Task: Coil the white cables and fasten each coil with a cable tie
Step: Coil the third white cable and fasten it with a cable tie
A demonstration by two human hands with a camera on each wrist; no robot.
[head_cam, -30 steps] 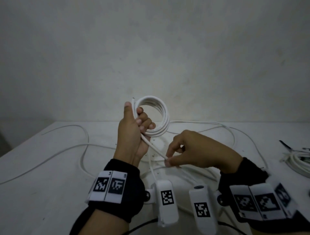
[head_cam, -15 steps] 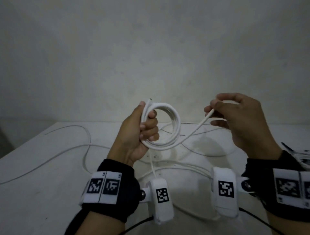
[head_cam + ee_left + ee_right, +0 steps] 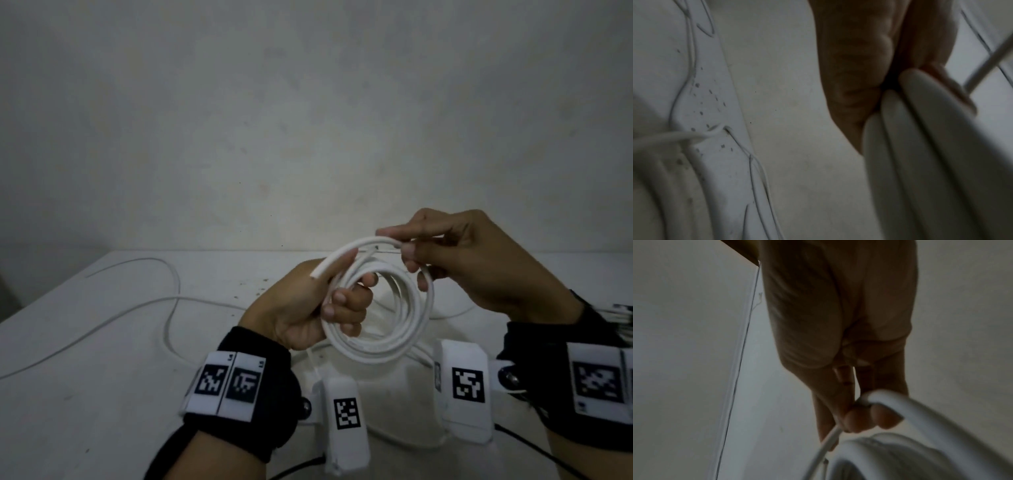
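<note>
Coiling nearly complete: left hand point(image 3: 308, 308) grips the round coil of white plastic cable point(image 3: 387, 308) above the white counter point(image 3: 85, 394); right hand point(image 3: 472, 263) pinches its last turn. Tying remains; loose cables point(image 3: 137, 308) lie left.

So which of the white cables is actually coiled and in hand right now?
The coil held up between both hands: left hand grips its side, right hand pinches its top. The loose cable on the table's left lies uncoiled and untouched.
</note>
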